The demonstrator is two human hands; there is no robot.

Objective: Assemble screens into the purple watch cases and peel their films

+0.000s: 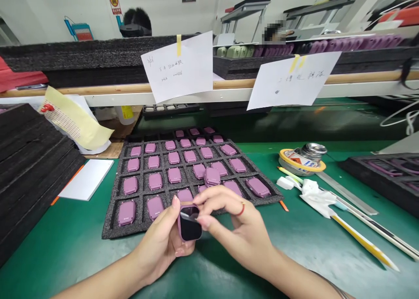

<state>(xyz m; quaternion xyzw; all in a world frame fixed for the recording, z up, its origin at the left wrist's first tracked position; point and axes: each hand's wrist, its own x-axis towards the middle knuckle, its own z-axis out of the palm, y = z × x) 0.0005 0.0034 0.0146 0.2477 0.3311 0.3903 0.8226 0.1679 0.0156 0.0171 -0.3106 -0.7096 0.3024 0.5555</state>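
Observation:
My left hand (166, 242) is closed round a purple-framed smartwatch body (190, 229) without a strap, its glossy black screen turned up toward me. At the screen's upper right edge, the thumb and forefinger of my right hand (229, 222) are pinched together. A pale translucent patch shows on the glass by the thumb; whether it is a film or a reflection I cannot tell. Just beyond my hands lies a black foam tray (113, 222) with square compartments. Purple watch bodies (127, 213) lie in most of them, and one (212, 176) rests on top of others.
To the right are a roll of tape (286, 166) with a metal container (314, 150), a white cloth (314, 196), a steel ruler (350, 194) and a yellow-white stick (363, 242). Stacked black foam trays (32, 172) stand left. A shelf (229, 96) with paper notes crosses behind.

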